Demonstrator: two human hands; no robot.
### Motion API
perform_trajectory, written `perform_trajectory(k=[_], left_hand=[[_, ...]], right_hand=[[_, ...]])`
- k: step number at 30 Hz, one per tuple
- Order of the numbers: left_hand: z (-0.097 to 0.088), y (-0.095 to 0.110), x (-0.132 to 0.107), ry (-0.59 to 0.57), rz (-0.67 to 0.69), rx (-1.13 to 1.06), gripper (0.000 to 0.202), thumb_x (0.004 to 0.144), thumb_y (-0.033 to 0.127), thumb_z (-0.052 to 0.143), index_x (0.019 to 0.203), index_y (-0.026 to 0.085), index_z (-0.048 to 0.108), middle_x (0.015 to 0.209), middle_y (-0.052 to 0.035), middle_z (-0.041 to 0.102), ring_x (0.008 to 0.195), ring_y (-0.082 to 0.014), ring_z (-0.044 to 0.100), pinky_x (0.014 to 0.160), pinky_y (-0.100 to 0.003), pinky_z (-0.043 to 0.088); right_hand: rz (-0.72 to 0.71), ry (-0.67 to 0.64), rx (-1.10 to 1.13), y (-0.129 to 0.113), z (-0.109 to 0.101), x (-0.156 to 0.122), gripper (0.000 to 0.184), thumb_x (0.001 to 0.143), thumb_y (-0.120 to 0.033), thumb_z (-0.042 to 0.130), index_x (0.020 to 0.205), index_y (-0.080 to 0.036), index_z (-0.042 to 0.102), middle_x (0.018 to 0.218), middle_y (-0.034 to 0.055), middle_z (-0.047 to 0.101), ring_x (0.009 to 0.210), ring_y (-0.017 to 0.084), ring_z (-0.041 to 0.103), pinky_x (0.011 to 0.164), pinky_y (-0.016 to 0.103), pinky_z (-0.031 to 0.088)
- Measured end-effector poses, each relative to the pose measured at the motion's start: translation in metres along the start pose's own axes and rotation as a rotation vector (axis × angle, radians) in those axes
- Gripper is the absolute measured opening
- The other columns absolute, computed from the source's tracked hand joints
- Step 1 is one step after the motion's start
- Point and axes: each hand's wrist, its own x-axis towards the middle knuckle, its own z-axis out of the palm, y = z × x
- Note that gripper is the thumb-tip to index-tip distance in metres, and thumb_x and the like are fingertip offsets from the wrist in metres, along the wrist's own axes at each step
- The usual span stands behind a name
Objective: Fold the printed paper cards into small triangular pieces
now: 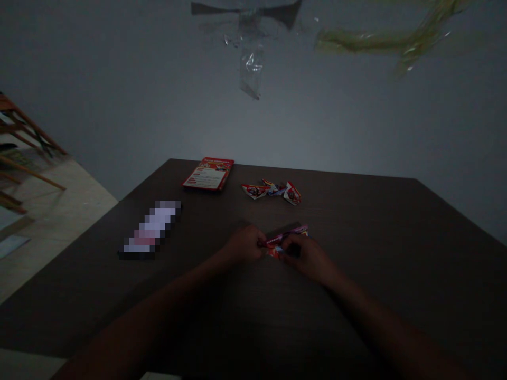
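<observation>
At the middle of the table, a small colourful printed piece of folded paper or card (285, 234) lies between my two hands. My left hand (246, 244) is closed on its left end. My right hand (311, 257) pinches its near right side between thumb and fingers. Its purple strip points up to the right, and an orange-red part shows below. My fingers hide some of it. Just beyond lies a bow-shaped folded piece (272, 189), red, white and blue, touched by neither hand.
A stack of red printed cards or sheets (208, 177) sits at the table's back left. A phone (152, 227) with a blurred-out screen lies to the left. The brown table (376, 232) meets a wall with tape (251, 63). Wooden furniture (24, 126) stands on the floor at far left.
</observation>
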Motion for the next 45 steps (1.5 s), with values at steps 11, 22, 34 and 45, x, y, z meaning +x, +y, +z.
perform_trajectory(k=[11, 22, 34, 45], left_hand=[[0.011, -0.008, -0.003, 0.137, 0.160, 0.101, 0.015, 0.077, 0.030, 0.058, 0.078, 0.018, 0.066, 0.075, -0.0017, 0.064, 0.070, -0.0141, 0.056, 0.063, -0.023, 0.036], [0.017, -0.004, -0.003, 0.205, 0.258, 0.127, 0.016, 0.081, 0.029, 0.054, 0.083, 0.017, 0.064, 0.082, -0.0038, 0.063, 0.080, -0.0167, 0.056, 0.074, -0.028, 0.039], [0.005, -0.021, 0.003, 0.188, 0.258, 0.124, 0.016, 0.083, 0.028, 0.053, 0.089, 0.018, 0.064, 0.086, -0.0047, 0.063, 0.086, -0.0182, 0.054, 0.079, -0.031, 0.039], [0.008, -0.002, -0.007, 0.491, 0.305, 0.217, 0.031, 0.081, 0.024, 0.054, 0.111, 0.015, 0.053, 0.113, -0.0107, 0.052, 0.104, -0.0238, 0.047, 0.089, -0.038, 0.038]], right_hand=[[-0.168, -0.180, 0.028, 0.004, -0.029, -0.011, 0.027, 0.071, -0.015, 0.063, 0.098, -0.020, 0.060, 0.102, 0.0050, 0.060, 0.075, 0.014, 0.057, 0.065, 0.025, 0.045], [-0.219, -0.158, -0.022, 0.000, -0.036, -0.011, 0.026, 0.072, -0.011, 0.059, 0.096, -0.020, 0.062, 0.098, 0.0052, 0.063, 0.087, 0.017, 0.059, 0.077, 0.030, 0.046], [-0.078, 0.203, -0.172, 0.022, -0.052, -0.006, 0.033, 0.075, -0.028, 0.062, 0.107, -0.019, 0.058, 0.103, 0.0094, 0.062, 0.091, 0.023, 0.059, 0.079, 0.036, 0.047], [0.012, 0.012, -0.119, 0.012, -0.038, -0.005, 0.015, 0.080, -0.024, 0.054, 0.087, -0.018, 0.067, 0.083, 0.0050, 0.068, 0.072, 0.017, 0.062, 0.067, 0.029, 0.046]])
